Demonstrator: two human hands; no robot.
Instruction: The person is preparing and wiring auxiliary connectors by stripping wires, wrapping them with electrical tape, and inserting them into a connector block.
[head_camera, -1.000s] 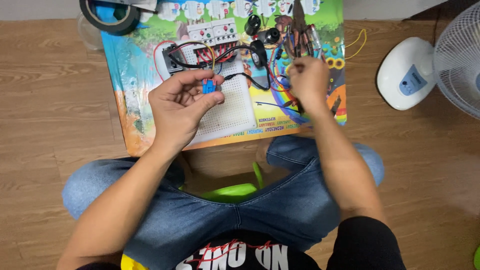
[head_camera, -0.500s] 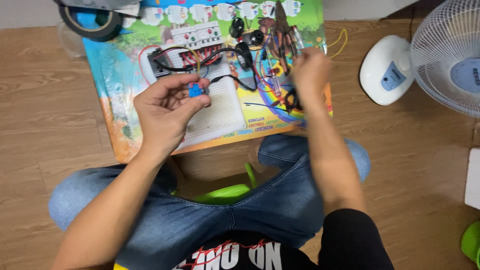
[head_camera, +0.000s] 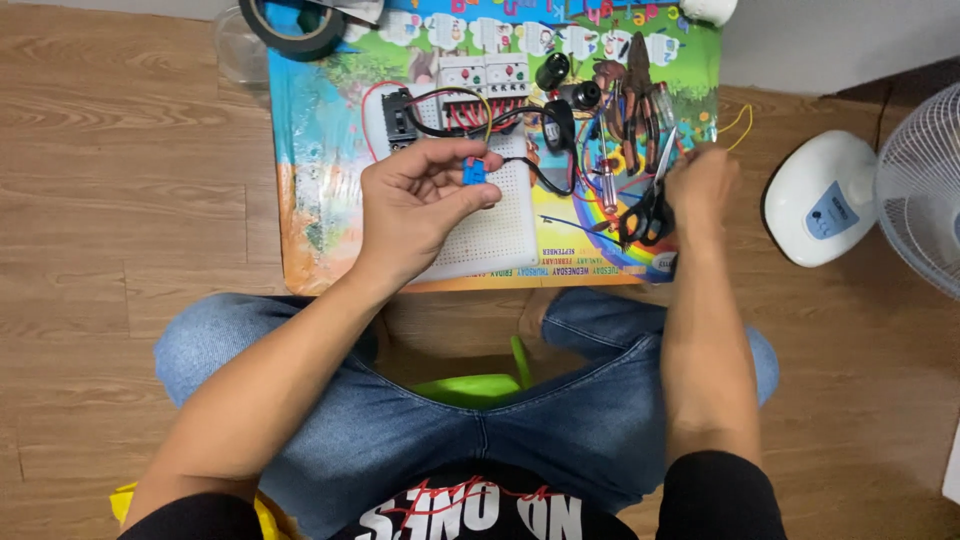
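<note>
Left hand (head_camera: 415, 205) pinches blue component (head_camera: 473, 172) at fingertips (over white breadboard (head_camera: 490, 225)); right hand (head_camera: 700, 180) grip unclear.

This looks like a room in a home used as a makeshift electronics corner; the floor (head_camera: 120, 200) is wood-look laminate planks, and the person sits low on a green stool (head_camera: 470, 385) with knees apart; a small children's counter (head_camera: 310, 200), printed with bright cartoon pictures and a rainbow, serves as the work surface; on it lie hobby items: a white breadboard (head_camera: 490, 235), wired modules (head_camera: 480, 85), pliers (head_camera: 640, 95), scissors (head_camera: 650, 205) and a roll of black tape (head_camera: 290, 25); a white household fan (head_camera: 880, 190) stands on the floor beside it.
</note>
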